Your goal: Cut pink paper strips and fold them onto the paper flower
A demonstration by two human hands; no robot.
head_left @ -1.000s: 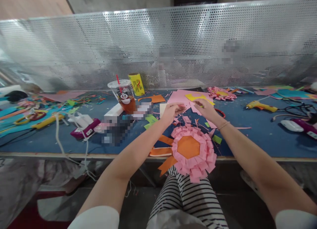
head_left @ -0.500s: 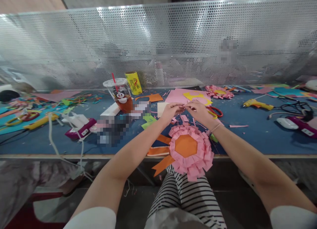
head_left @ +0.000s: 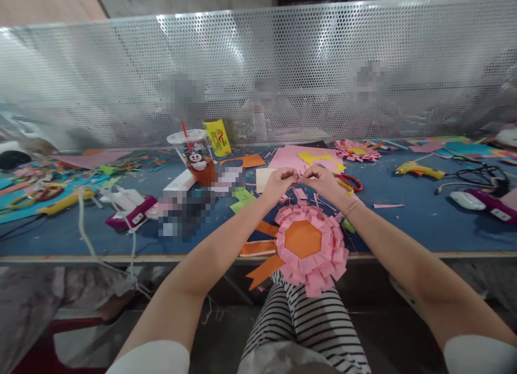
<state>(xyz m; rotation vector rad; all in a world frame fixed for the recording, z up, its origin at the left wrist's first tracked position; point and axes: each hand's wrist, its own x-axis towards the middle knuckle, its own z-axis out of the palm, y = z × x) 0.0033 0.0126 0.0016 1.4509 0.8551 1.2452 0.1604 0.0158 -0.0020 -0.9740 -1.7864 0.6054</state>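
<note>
My left hand (head_left: 281, 181) and my right hand (head_left: 319, 179) meet above the table, fingertips pinched on a small pink paper strip (head_left: 299, 172) between them. Much of that strip is hidden by the fingers. Nearer to me lies a pink paper rosette (head_left: 333, 250) with an orange hexagon (head_left: 304, 239) at its middle, overhanging the table's front edge. Orange paper tails (head_left: 264, 270) stick out from its left side. Pink scraps (head_left: 299, 193) are scattered just below my hands. Red-and-yellow scissors (head_left: 350, 183) lie by my right wrist, partly covered.
A plastic cup of brown drink (head_left: 197, 161) and a yellow can-shaped container (head_left: 217, 137) stand behind left. Yellow glue guns (head_left: 420, 170) lie at both sides. Purple power strips (head_left: 131, 212) trail cords. A perforated metal screen (head_left: 258, 56) closes the back.
My fingertips have shifted slightly apart, and more of the pink strip shows between them. The rosette stays where it was.
</note>
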